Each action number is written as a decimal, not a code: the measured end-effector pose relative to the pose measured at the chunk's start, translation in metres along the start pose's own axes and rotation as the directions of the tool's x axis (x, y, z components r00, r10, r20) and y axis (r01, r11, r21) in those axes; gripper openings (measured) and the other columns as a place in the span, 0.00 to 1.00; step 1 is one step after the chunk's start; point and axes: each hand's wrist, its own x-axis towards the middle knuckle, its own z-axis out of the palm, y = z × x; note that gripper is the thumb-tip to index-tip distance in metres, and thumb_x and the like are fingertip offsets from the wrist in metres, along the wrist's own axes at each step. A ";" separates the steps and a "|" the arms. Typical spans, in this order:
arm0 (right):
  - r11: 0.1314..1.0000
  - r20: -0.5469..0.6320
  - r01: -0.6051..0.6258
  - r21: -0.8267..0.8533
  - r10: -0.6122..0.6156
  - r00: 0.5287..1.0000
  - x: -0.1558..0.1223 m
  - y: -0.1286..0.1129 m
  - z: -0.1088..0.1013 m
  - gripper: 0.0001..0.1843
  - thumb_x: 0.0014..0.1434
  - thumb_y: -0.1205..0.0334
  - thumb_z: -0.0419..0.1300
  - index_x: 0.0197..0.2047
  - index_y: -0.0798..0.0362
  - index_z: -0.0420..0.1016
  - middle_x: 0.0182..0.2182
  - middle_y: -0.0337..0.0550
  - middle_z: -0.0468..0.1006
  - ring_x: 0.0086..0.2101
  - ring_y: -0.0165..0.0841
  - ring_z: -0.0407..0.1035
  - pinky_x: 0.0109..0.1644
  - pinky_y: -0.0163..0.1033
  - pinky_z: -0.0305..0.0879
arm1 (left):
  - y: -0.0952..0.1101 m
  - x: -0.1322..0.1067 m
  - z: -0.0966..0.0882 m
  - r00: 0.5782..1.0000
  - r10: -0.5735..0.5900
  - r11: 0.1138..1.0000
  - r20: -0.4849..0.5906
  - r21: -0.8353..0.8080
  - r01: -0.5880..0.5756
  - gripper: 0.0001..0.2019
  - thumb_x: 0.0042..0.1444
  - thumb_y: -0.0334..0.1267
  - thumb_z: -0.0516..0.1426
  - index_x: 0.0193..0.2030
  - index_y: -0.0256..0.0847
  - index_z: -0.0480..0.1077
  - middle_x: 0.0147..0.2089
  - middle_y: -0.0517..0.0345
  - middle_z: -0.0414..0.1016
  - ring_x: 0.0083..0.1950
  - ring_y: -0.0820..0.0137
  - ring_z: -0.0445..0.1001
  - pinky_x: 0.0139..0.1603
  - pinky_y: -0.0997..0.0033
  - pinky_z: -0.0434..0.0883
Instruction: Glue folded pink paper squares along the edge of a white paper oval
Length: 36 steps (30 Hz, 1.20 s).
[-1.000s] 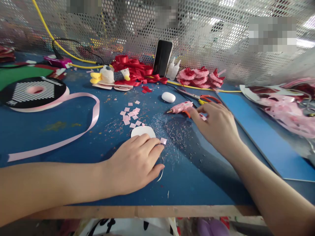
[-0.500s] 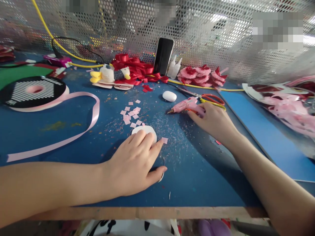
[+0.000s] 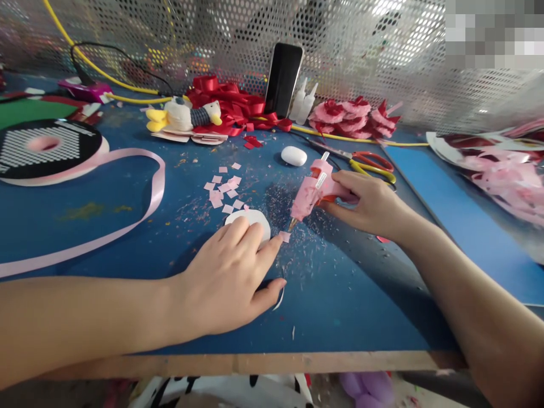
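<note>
My right hand point(image 3: 370, 205) is wrapped round the handle of a pink hot glue gun point(image 3: 306, 195), lifted and tilted with its nozzle down. The nozzle tip is right at a small pink ribbon square point(image 3: 286, 238); whether it touches is hard to tell. My left hand point(image 3: 232, 277) lies over the table with thumb and index finger spread. Its index fingertip presses the edge of that square. The other fingers rest on a white disc point(image 3: 251, 216), partly hidden beneath them. Several loose pink ribbon squares point(image 3: 216, 195) lie just beyond the disc.
A ribbon spool point(image 3: 42, 148) sits at the left, its pink ribbon point(image 3: 158, 181) trailing. Behind are a plush duck point(image 3: 182, 115), red ribbon point(image 3: 229, 102), a phone point(image 3: 284, 79), small bottles point(image 3: 302, 105) and a white oval object point(image 3: 294, 156). Scissors point(image 3: 372, 161) and a blue board point(image 3: 459, 209) lie right.
My right hand has raised the glue gun off the table and swung its nozzle down to the pink square. My left hand keeps its place on the disc and square.
</note>
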 end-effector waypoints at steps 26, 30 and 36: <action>0.998 -0.054 0.065 0.024 -0.063 0.997 -0.001 0.000 0.009 0.14 0.58 0.68 0.62 0.31 0.50 0.57 0.25 0.32 0.58 0.25 0.26 0.52 0.31 0.35 0.50 | -0.001 0.001 -0.001 1.000 0.026 0.999 -0.006 0.021 -0.026 0.28 0.67 0.48 0.51 0.66 0.32 0.69 0.40 0.45 0.70 0.45 0.54 0.65 0.45 0.54 0.69; 0.998 -0.064 0.059 0.026 -0.057 0.996 0.000 -0.004 0.007 0.14 0.57 0.68 0.61 0.30 0.50 0.57 0.25 0.32 0.59 0.26 0.27 0.53 0.31 0.35 0.50 | 0.000 0.000 -0.001 1.000 0.027 0.999 -0.010 0.023 -0.027 0.28 0.67 0.48 0.51 0.66 0.32 0.69 0.41 0.45 0.70 0.45 0.54 0.65 0.46 0.54 0.69; 0.985 -0.139 0.166 -0.046 -0.171 0.975 0.003 -0.005 0.004 0.09 0.59 0.68 0.61 0.37 0.51 0.63 0.29 0.37 0.64 0.29 0.31 0.57 0.33 0.37 0.55 | 0.000 0.001 0.001 1.000 0.019 1.000 -0.021 0.019 -0.019 0.28 0.66 0.48 0.51 0.66 0.32 0.69 0.41 0.45 0.70 0.45 0.54 0.66 0.45 0.54 0.69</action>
